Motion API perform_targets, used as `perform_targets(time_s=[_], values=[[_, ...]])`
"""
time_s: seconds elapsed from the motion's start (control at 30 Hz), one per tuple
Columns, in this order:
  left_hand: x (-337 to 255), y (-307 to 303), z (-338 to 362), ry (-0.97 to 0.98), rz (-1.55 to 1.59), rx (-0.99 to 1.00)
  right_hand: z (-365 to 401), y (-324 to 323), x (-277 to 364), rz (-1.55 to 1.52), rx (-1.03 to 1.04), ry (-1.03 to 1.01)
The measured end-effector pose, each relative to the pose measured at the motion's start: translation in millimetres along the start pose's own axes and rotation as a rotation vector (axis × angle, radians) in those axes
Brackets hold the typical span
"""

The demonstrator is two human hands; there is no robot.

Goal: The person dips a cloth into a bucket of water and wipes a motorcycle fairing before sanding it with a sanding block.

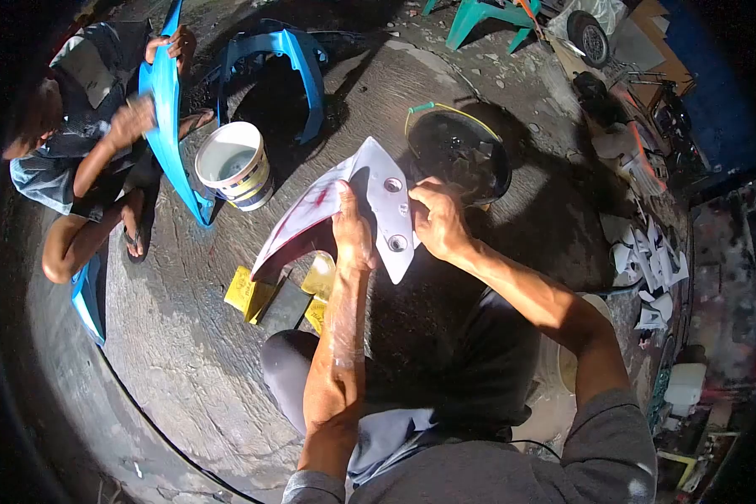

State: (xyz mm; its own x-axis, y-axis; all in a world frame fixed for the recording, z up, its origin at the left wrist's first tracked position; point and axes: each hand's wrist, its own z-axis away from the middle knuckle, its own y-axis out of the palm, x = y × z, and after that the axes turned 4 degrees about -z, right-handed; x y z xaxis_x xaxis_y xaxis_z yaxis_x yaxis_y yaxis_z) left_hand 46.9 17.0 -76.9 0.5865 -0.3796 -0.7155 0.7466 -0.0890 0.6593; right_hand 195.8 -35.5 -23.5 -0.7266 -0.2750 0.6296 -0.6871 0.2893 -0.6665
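Note:
A pale motorcycle fairing panel (376,202), with reddish patches and two round recessed holes, is held up in front of me. My left hand (351,228) is closed around it, thumb on the upper face and the other fingers mostly hidden. At the panel's right edge, my right hand (442,220) is closed with bent fingers touching the edge; whatever may be pinched in them is hidden. Below the panel, yellow packets (252,294) and a dark grey block (285,304) lie on the ground near my knee.
Ahead stand a white bucket (229,155) holding liquid and a dark bucket (460,155) with a yellow handle. On the left, a seated person (84,126) holds a blue panel (166,109). Another blue panel (307,80) lies beyond. White broken pieces (651,260) lie right.

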Motion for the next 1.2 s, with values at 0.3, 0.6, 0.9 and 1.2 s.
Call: perform_targets(time_s=[0.3, 0.6, 0.9, 1.2], values=[[-2, 11, 6, 0.038, 0.075, -0.070, 6, 0, 14, 0.107, 0.007, -0.113], [-2, 8, 3, 0.043, 0.166, -0.042, 6, 1, 12, 0.077, -0.014, -0.238], [-7, 7, 3, 0.105, 0.134, -0.030, 16, 5, 16, 0.138, 0.182, -0.121], [-4, 7, 1, 0.084, 0.128, -0.024, 18, 10, 3, 0.143, 0.176, -0.118]])
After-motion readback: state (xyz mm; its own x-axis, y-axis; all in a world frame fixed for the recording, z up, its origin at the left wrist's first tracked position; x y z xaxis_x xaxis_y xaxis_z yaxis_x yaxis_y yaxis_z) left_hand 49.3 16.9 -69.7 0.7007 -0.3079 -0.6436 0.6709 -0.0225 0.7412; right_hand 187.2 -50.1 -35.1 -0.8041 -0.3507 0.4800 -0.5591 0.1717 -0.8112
